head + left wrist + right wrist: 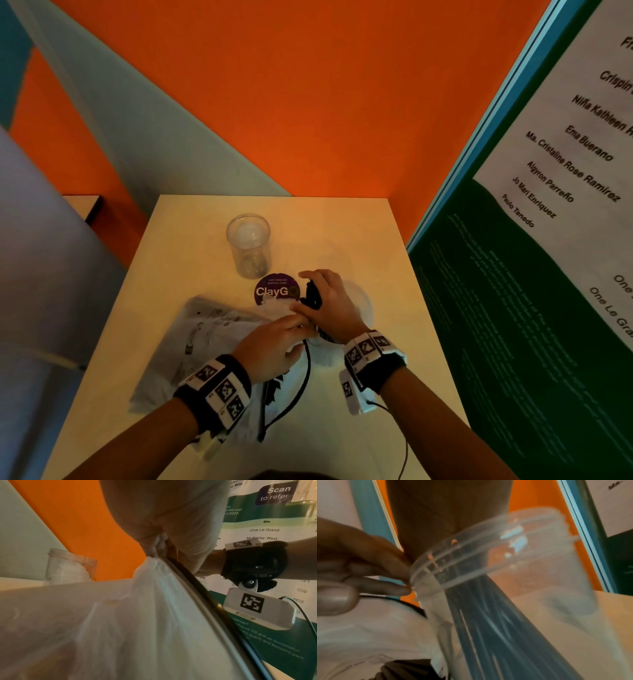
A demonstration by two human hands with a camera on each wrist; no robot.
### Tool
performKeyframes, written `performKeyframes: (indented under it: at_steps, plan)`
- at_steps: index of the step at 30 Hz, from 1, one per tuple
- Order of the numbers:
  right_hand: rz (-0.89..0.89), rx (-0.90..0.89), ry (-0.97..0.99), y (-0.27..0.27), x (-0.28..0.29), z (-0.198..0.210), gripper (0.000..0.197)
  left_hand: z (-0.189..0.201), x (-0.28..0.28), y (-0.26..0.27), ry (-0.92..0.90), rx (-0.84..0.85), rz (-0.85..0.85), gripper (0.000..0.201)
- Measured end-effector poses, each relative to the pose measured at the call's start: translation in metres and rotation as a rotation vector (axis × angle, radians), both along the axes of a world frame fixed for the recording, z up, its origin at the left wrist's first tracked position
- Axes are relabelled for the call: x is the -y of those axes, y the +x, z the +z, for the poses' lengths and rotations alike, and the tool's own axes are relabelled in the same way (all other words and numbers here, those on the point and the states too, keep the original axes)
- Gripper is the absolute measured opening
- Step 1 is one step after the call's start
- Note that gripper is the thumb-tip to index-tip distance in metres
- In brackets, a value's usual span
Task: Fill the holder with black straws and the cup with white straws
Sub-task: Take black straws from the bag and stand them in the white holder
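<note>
My right hand [329, 291] grips a bundle of black straws [311, 294] just right of the purple sticker. A clear plastic cup [363, 301] lies under and beside that hand. In the right wrist view the black straws [488, 628] show through the cup [522, 561]; whether they are inside it I cannot tell. My left hand [291, 325] pinches the gathered top of a white plastic bag [154, 615], close against my right wrist. Its fingers [376, 568] reach the cup's rim. A clear threaded jar [248, 240] stands upright farther back, with no straws in it.
A crumpled clear wrapper [205, 335] lies on the left of the table [394, 246]. A round purple sticker [276, 291] sits in front of the jar. An orange wall runs behind and a green poster board [513, 308] stands close on the right.
</note>
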State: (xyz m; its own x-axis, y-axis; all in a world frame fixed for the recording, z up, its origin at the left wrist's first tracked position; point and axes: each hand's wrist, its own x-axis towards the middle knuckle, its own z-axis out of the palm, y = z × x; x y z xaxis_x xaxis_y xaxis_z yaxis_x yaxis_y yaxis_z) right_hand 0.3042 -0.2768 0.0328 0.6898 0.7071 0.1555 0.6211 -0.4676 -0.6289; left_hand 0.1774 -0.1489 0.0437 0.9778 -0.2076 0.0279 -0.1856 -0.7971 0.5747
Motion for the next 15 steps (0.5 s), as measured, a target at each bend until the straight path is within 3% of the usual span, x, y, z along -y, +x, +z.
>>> performKeyframes:
  at_steps: [4,7,10,12,15]
  plan:
    - [0.033,0.034,0.110,-0.006,-0.011,0.002,0.010,-0.001,-0.001,-0.001,-0.001,-0.012,-0.003,0.038]
    - [0.001,-0.003,0.169,-0.002,-0.009,0.005,0.012,-0.004,0.000,-0.001,0.011,-0.012,-0.013,0.037]
    - [-0.189,-0.139,0.352,0.010,-0.001,0.013,0.019,-0.006,0.002,-0.001,-0.012,0.022,-0.005,0.035]
    - [-0.301,-0.126,0.408,0.022,0.008,0.016,0.019,-0.007,0.001,-0.001,-0.027,0.040,-0.002,0.034]
    - [-0.320,-0.077,0.226,0.035,0.021,0.011,0.018,-0.007,0.001,-0.001,-0.040,0.062,-0.010,0.034]
